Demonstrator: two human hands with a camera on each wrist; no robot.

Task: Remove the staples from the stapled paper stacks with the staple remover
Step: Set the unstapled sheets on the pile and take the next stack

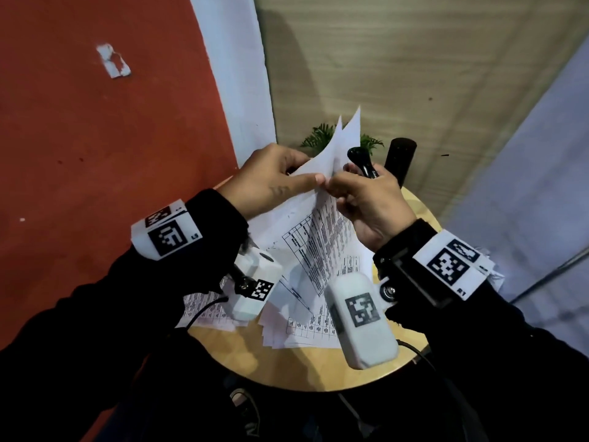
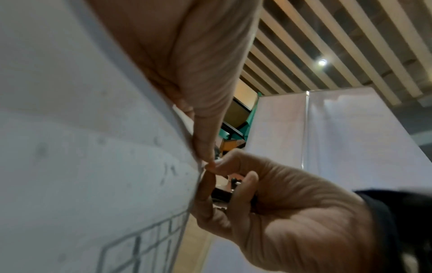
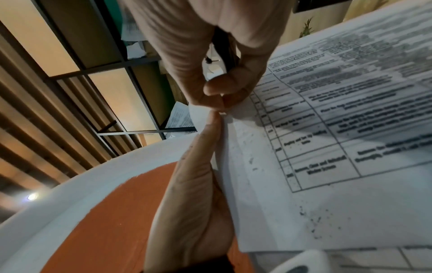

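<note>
Floor [image 1: 95, 138]: red-orange, with a white scrap [image 1: 113, 60] lying on it. White band [image 1: 236, 74] bordering a wood-grain panel [image 1: 398, 74]. Table [image 1: 318, 368]: round, light wood. Green plant [image 1: 318, 138] and a black post [image 1: 400, 161] behind it. Ceiling [image 2: 350, 46]: pale slats with one round lamp [image 2: 322, 62]. White partition [image 2: 327, 129]. Dark-framed shelving [image 3: 121, 70].

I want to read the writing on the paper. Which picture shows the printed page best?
The right wrist view: the printed page fills it, table lines and text facing the camera, though blurred. The head view shows it smaller, pinched by both hands. The left wrist view shows mostly its blank side with a faint grid.
</note>
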